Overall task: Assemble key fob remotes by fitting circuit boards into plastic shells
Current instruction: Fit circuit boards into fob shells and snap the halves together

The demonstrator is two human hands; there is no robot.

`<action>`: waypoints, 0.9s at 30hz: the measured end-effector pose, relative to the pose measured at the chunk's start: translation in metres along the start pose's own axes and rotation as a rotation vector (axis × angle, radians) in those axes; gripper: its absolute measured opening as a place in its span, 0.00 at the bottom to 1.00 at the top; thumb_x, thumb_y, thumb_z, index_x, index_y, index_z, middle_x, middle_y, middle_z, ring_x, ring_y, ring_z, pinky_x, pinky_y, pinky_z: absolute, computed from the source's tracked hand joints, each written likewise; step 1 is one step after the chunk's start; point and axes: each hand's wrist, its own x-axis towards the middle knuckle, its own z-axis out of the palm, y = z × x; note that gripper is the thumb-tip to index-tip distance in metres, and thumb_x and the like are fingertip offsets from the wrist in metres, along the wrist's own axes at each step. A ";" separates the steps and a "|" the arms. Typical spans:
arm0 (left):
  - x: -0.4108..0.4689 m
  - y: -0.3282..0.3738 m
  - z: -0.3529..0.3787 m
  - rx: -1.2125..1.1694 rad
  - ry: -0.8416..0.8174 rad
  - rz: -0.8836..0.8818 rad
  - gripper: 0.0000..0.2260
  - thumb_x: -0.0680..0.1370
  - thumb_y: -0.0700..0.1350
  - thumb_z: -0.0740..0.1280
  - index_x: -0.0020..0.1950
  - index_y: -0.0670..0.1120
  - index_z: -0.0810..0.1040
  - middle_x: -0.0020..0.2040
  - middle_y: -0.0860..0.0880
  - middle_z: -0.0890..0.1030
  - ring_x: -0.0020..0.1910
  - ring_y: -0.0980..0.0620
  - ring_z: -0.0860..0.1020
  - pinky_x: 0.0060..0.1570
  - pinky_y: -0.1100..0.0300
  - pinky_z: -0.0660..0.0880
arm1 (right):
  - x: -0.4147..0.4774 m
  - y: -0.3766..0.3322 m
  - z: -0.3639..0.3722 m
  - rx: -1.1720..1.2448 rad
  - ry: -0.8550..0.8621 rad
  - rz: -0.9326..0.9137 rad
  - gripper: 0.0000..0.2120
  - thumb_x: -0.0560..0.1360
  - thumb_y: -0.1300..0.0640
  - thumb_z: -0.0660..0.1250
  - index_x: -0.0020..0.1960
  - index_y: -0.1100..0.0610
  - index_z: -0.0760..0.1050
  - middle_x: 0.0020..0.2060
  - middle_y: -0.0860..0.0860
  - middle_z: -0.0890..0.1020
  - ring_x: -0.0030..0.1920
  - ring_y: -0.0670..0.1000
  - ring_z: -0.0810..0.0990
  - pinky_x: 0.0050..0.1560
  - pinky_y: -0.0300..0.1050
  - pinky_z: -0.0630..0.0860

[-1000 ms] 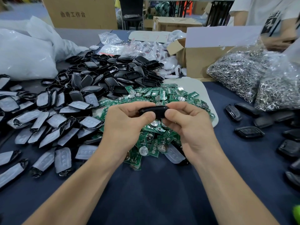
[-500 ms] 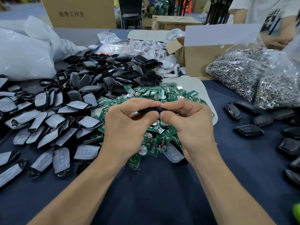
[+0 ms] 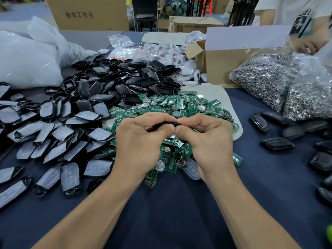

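Fob shell (image 3: 166,123) pinched between both hands (thumbs touching), above boards (image 3: 181,105).

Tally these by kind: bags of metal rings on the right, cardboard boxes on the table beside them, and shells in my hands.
Bags of metal rings: 2
Cardboard box: 1
Black shell, pinched by left hand and right hand: 1
Total: 4

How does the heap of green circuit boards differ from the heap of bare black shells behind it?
Colour: the circuit boards are green with round silver parts; the black shells are plain glossy black.
Shape: the boards are small flat cards; the shells are larger and curved, some showing a hollow inside.
Place: the boards lie partly on a white mat; the shells lie beyond them, to the left.
Both are loose, unsorted heaps.
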 end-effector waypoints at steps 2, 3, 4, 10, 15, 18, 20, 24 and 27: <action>0.002 0.000 0.001 0.029 0.029 -0.049 0.14 0.72 0.35 0.78 0.43 0.56 0.89 0.42 0.56 0.88 0.44 0.57 0.86 0.45 0.67 0.79 | 0.000 -0.002 0.003 0.040 -0.002 0.066 0.13 0.69 0.75 0.76 0.38 0.57 0.86 0.33 0.53 0.87 0.34 0.48 0.84 0.39 0.38 0.79; 0.003 -0.001 0.001 0.009 0.053 -0.079 0.13 0.71 0.37 0.78 0.45 0.56 0.89 0.42 0.55 0.88 0.44 0.57 0.86 0.46 0.65 0.80 | 0.000 -0.002 0.005 0.092 0.005 0.128 0.12 0.70 0.74 0.75 0.39 0.58 0.86 0.33 0.53 0.86 0.34 0.47 0.84 0.38 0.37 0.79; 0.005 0.000 0.001 -0.061 0.065 -0.118 0.14 0.71 0.37 0.79 0.49 0.55 0.89 0.43 0.53 0.88 0.45 0.55 0.86 0.48 0.62 0.81 | 0.000 -0.002 0.007 0.167 0.021 0.208 0.11 0.71 0.73 0.74 0.39 0.58 0.86 0.33 0.53 0.86 0.34 0.48 0.83 0.37 0.36 0.78; 0.005 0.001 0.002 -0.183 -0.010 -0.165 0.15 0.73 0.32 0.76 0.51 0.51 0.89 0.45 0.49 0.89 0.47 0.52 0.87 0.47 0.65 0.80 | 0.001 -0.001 0.011 0.538 0.080 0.479 0.07 0.79 0.68 0.69 0.42 0.63 0.81 0.38 0.57 0.87 0.36 0.51 0.86 0.38 0.42 0.84; 0.005 0.006 0.001 -0.029 0.047 -0.028 0.18 0.76 0.34 0.73 0.50 0.59 0.88 0.47 0.58 0.88 0.49 0.59 0.86 0.48 0.67 0.80 | 0.001 -0.003 0.008 0.161 -0.114 0.303 0.07 0.80 0.69 0.67 0.48 0.61 0.83 0.39 0.55 0.86 0.39 0.52 0.85 0.47 0.51 0.86; 0.003 0.008 0.000 0.318 -0.004 0.168 0.18 0.78 0.40 0.73 0.55 0.65 0.84 0.51 0.66 0.84 0.60 0.60 0.77 0.61 0.70 0.71 | 0.004 -0.003 0.002 0.098 -0.104 0.182 0.13 0.75 0.74 0.69 0.48 0.58 0.83 0.37 0.52 0.85 0.40 0.49 0.82 0.46 0.45 0.81; 0.000 0.006 0.001 0.418 -0.034 0.249 0.14 0.78 0.42 0.72 0.58 0.60 0.86 0.52 0.64 0.83 0.61 0.59 0.75 0.61 0.72 0.67 | 0.005 -0.003 -0.001 0.252 -0.109 0.239 0.15 0.73 0.77 0.68 0.49 0.59 0.82 0.35 0.51 0.83 0.38 0.47 0.81 0.42 0.41 0.78; -0.003 0.006 0.004 0.332 0.003 0.213 0.17 0.74 0.45 0.75 0.57 0.64 0.84 0.52 0.65 0.82 0.61 0.61 0.77 0.61 0.72 0.69 | 0.007 -0.001 -0.004 0.395 -0.154 0.291 0.16 0.72 0.81 0.64 0.47 0.61 0.80 0.38 0.55 0.84 0.40 0.50 0.83 0.47 0.45 0.81; 0.000 0.004 0.004 0.181 0.015 0.148 0.16 0.70 0.46 0.78 0.52 0.65 0.85 0.51 0.60 0.85 0.58 0.56 0.81 0.62 0.59 0.76 | 0.007 -0.002 -0.004 0.407 -0.174 0.273 0.18 0.72 0.82 0.64 0.45 0.61 0.80 0.41 0.58 0.84 0.44 0.55 0.83 0.46 0.44 0.82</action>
